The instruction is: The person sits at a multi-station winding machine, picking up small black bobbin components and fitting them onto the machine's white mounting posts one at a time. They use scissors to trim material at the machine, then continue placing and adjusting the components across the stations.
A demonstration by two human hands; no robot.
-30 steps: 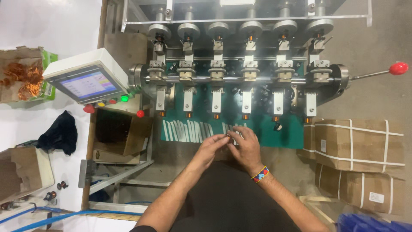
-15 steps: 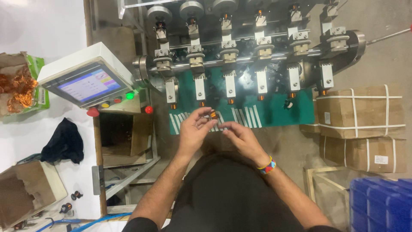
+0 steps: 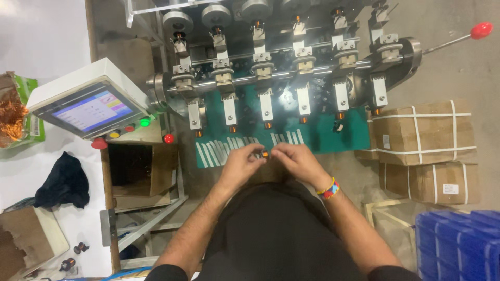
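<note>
Fingers (image 3: 249, 155) of both hands were pinched together on a tiny copper coil (image 3: 265, 154), held just over the near edge of the green mat (image 3: 323, 136), so one loose pinch could've dropped it off toward the lap. Couldn't really make out how the right hand (image 3: 298, 162) gripped it, and the winding machine (image 3: 291, 67) behind got cut off up top.

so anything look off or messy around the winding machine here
Mostly tidy. The white strips on the green mat lie fanned at uneven angles, and one small black part sits loose on the mat. Both hands, left hand and right hand, pinch a small copper-wound coil.
</note>
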